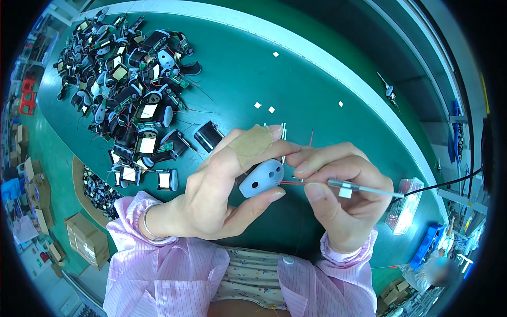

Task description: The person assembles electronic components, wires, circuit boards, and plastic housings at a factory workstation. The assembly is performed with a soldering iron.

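Note:
My left hand (219, 182), with a tan bandage on one finger, is closed round a small housing. Its grey-blue oval end face (262, 179) has several round holes and points toward my right hand. Thin red wires (293, 183) run from this face to the fingertips of my right hand (346, 193). The right fingers are closed together on the wires, and a slim grey rod-like tool (369, 189) lies across them. A small white square (346, 190) sits against the tool. Whether the tool touches the wires is hidden.
A large pile of similar black housings with green boards and wires (127, 84) covers the table's left. One black housing (208, 136) lies apart. Small white squares (271, 110) dot the green tabletop. At right stands a clear plastic box (404, 206); a cardboard box (87, 240) is on the floor.

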`<action>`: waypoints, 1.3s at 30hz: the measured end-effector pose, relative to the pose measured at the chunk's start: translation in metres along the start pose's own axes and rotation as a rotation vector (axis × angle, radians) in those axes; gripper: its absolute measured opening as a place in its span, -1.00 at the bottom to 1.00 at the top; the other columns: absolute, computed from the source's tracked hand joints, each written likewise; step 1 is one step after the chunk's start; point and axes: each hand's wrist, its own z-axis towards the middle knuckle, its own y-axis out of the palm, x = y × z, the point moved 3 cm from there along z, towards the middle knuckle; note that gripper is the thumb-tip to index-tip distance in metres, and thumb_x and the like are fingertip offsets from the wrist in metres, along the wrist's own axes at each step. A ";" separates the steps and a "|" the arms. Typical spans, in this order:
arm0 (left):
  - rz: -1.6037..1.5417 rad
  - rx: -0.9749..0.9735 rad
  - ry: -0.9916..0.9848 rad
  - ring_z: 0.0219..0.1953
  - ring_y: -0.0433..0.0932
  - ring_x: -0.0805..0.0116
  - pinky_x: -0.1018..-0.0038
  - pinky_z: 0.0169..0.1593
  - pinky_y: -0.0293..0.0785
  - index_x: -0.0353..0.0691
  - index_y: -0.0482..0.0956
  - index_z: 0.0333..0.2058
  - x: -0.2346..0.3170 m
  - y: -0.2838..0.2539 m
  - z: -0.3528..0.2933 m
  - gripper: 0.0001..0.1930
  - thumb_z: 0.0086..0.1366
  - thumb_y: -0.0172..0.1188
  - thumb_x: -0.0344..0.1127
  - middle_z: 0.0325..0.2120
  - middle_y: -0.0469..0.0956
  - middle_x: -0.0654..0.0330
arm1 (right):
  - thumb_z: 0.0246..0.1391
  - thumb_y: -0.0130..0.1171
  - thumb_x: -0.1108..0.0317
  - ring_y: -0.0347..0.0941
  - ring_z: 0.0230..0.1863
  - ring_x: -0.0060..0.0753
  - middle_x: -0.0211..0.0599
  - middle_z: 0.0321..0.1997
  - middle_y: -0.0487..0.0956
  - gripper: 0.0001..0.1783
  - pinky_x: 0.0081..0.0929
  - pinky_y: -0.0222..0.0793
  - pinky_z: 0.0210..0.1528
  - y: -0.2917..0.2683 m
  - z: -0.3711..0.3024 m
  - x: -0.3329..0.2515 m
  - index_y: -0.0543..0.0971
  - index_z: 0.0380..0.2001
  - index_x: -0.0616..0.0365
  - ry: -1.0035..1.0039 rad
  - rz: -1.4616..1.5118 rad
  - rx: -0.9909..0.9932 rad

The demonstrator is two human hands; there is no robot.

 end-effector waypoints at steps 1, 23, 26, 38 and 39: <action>0.097 -0.135 0.007 -0.29 0.58 0.12 0.35 -0.17 0.41 -0.47 -0.02 0.22 0.002 -0.002 0.003 -0.31 0.24 0.15 -0.37 -0.20 0.56 -0.15 | -0.12 0.26 0.71 0.59 -0.19 -0.28 -0.03 -0.26 0.61 -0.83 -0.44 0.51 -0.13 0.001 0.000 -0.002 0.56 -0.39 0.35 0.003 0.001 0.003; 0.074 -0.045 0.057 -0.28 0.60 0.09 0.34 -0.23 0.50 -0.41 -0.12 0.24 0.001 0.004 -0.004 -0.16 0.19 0.27 -0.30 -0.14 0.53 -0.27 | -0.12 0.23 0.64 0.61 -0.35 -0.21 0.01 -0.34 0.58 -0.91 0.00 0.47 0.01 0.006 0.003 -0.016 0.57 -0.44 0.39 -0.086 -0.318 -0.098; 0.080 -0.071 0.050 -0.26 0.60 0.08 0.35 -0.22 0.50 -0.41 -0.12 0.24 0.001 0.004 -0.005 -0.17 0.19 0.27 -0.32 -0.12 0.52 -0.29 | -0.14 0.25 0.64 0.60 -0.35 -0.22 0.00 -0.35 0.59 -0.90 -0.02 0.47 0.02 0.007 0.002 -0.018 0.57 -0.46 0.38 -0.079 -0.358 -0.081; 0.174 -0.270 -0.103 -0.26 0.55 0.12 0.34 -0.18 0.45 -0.49 0.32 0.09 0.011 0.001 0.010 -0.41 0.17 0.28 -0.27 -0.08 0.53 -0.17 | -0.25 0.32 0.63 0.59 -0.36 -0.23 -0.07 -0.35 0.59 -0.84 -0.13 0.47 0.03 0.006 0.003 -0.019 0.60 -0.48 0.37 -0.166 -0.517 -0.112; 0.012 -0.179 -0.128 -0.25 0.53 0.14 0.37 -0.19 0.45 -0.50 0.37 0.04 0.008 0.005 0.007 -0.46 0.16 0.29 -0.30 -0.09 0.51 -0.16 | -0.27 0.34 0.62 0.58 -0.35 -0.25 -0.09 -0.34 0.58 -0.82 -0.17 0.48 0.00 0.007 0.002 -0.018 0.60 -0.48 0.37 -0.229 -0.547 -0.133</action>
